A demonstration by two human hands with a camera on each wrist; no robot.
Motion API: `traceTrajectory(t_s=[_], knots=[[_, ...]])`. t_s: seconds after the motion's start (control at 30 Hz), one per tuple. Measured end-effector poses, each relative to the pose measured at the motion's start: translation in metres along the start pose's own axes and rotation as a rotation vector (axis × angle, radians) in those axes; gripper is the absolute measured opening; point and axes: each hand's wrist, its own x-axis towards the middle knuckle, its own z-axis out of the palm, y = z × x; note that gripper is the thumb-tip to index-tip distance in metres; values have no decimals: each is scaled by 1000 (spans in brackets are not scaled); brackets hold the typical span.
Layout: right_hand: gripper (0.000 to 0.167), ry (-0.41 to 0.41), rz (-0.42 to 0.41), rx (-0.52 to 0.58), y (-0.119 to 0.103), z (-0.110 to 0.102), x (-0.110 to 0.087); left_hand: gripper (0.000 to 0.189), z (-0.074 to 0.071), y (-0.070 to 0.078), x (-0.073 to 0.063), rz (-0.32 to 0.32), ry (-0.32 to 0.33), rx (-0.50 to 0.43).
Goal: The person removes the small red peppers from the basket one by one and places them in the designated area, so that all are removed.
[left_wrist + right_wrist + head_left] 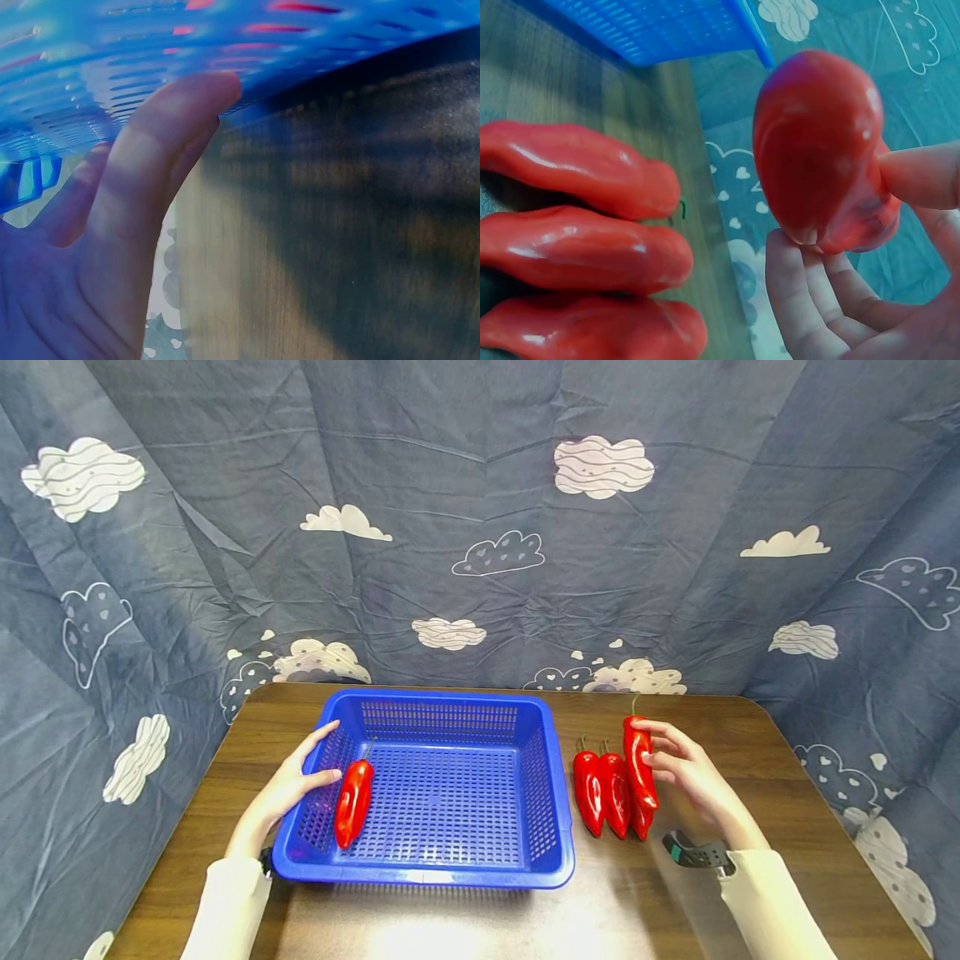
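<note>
At the basket's left side, my left hand (288, 785) holds the rim, its thumb and a finger showing over the edge. The left wrist view has this hand (120, 202) close against the slotted blue wall. One red pepper (354, 806) with a green stem lies inside the blue plastic basket (442, 872), near the left wall. On the right, my right hand (690, 772) pinches another red pepper (817, 150) between thumb and fingers, above the table. Three red peppers (585, 251) lie side by side below it; the held one partly hides the rightmost in the head view.
The brown wooden table (750, 760) carries the basket and the peppers. Behind and beside it hangs a dark blue-grey cloth (480, 602) with cloud prints. A black wrist strap (697, 852) sits at my right sleeve.
</note>
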Motion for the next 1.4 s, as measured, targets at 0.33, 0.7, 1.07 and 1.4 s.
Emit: traceTrajectory(t_s=[0.33, 0.7, 1.07, 1.4], knots=[[41, 26, -16, 1, 3, -7, -4, 72, 0, 0, 0, -1, -2, 6], [40, 56, -8, 32, 7, -14, -9, 73, 1, 1, -1, -12, -3, -13], [38, 89, -27, 18, 20, -22, -14, 73, 1, 1, 0, -7, -6, -16], [38, 120, 0, 21, 32, -31, -21, 73, 0, 1, -1, -2, 4, 8]])
